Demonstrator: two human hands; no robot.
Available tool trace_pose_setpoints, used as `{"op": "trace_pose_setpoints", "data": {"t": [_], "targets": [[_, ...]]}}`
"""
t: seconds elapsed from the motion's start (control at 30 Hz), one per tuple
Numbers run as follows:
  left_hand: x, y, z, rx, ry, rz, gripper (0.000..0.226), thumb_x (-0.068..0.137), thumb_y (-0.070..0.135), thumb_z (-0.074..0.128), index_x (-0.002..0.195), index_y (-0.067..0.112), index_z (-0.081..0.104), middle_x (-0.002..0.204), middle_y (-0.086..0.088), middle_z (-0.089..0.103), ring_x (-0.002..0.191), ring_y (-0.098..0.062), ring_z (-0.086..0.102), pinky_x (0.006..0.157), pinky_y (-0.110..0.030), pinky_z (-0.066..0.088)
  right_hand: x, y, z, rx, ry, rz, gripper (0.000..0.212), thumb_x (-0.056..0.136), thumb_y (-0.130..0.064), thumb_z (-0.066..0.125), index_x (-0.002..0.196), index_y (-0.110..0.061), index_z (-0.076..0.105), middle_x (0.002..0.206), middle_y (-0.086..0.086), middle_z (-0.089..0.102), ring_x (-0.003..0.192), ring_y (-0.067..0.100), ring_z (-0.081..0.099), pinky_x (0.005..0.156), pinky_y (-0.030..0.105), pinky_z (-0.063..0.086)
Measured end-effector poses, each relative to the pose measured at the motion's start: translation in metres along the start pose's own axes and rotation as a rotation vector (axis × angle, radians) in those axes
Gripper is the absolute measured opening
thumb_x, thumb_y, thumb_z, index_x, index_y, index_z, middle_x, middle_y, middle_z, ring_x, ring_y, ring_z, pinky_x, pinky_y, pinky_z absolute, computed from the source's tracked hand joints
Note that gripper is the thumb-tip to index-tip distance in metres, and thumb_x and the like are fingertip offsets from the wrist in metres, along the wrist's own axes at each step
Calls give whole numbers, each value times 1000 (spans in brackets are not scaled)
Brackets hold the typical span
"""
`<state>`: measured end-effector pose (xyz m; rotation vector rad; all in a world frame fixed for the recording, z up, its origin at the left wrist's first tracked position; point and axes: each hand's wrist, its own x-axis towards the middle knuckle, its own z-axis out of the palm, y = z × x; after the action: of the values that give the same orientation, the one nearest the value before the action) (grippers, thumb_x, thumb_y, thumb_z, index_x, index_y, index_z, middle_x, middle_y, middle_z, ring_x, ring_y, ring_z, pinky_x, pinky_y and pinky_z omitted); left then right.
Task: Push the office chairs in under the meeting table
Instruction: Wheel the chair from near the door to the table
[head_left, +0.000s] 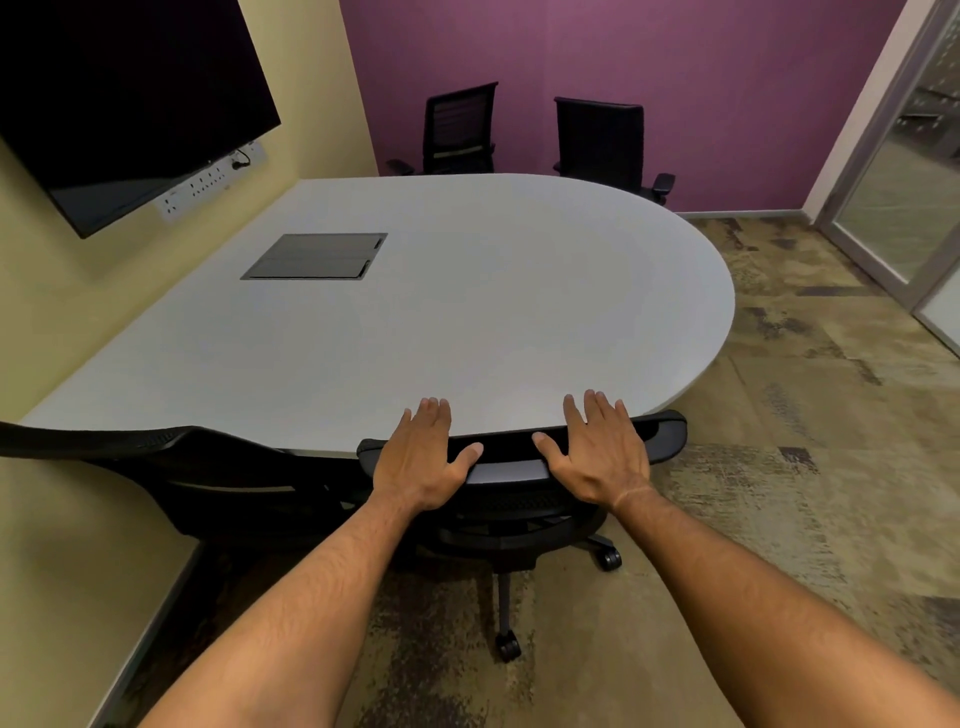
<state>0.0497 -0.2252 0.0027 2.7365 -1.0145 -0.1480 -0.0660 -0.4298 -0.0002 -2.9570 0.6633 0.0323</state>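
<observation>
Head view: the near office chair (519, 470) sits directly ahead of both hands, its backrest top running left to right, already against the near edge of the meeting table (467, 312). The left hand (423, 457) and right hand (597, 457) lie flat, fingers spread, on the hard black rim, neither one gripping. The tabletop is smooth and pale grey with a rounded end. 2 mesh-backed chairs (460, 130) stand at the far side.

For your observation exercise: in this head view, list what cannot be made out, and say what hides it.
- Near chair seat: hidden by its own backrest and the table.
- Left chair: cut off by the left edge; base in shadow.
- Far chairs: seats and bases hidden behind the table.
- Left hand, right hand palms: pressed onto the backrest, unseen.
- Wall sockets: too small to read.
</observation>
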Motion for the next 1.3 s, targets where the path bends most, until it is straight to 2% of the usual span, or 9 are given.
{"op": "trace_pose_setpoints", "data": {"t": [0.43,0.63,0.73,1.0,1.3], "targets": [[7,1,-2,-30,38,8,96,84,70,26,154,6,11,162,-10,12,150,-17,7,122,-33,3,11,5,0,29,58,-17,89,84,-71,14,153,-14,19,158,19,21,147,29,15,120,45,6],[6,-1,-4,-45,51,32,96,82,71,27,154,9,13,162,-7,13,150,-15,7,122,-31,1,8,2,1,35,75,-17,81,91,-66,22,153,-13,19,157,20,22,146,30,17,120,45,6],[4,1,-4,-35,45,33,104,77,78,21,154,9,12,162,-7,11,150,-15,6,121,-30,1,7,5,1,52,80,-16,80,92,-66,24,153,-13,19,158,19,21,146,30,16,121,44,4],[-1,7,-2,45,34,55,112,71,80,14,154,5,2,163,-12,2,150,-20,-2,120,-32,-6,2,13,-4,96,118,-46,91,85,-70,16,154,-11,5,161,18,6,148,30,5,120,42,-2],[23,50,-22,141,149,118,105,77,75,11,151,4,-12,161,-14,-14,149,-22,-15,119,-33,-11,9,46,-33,67,235,-59,91,86,-69,20,154,-12,0,161,19,2,149,30,0,119,42,-4]]}}
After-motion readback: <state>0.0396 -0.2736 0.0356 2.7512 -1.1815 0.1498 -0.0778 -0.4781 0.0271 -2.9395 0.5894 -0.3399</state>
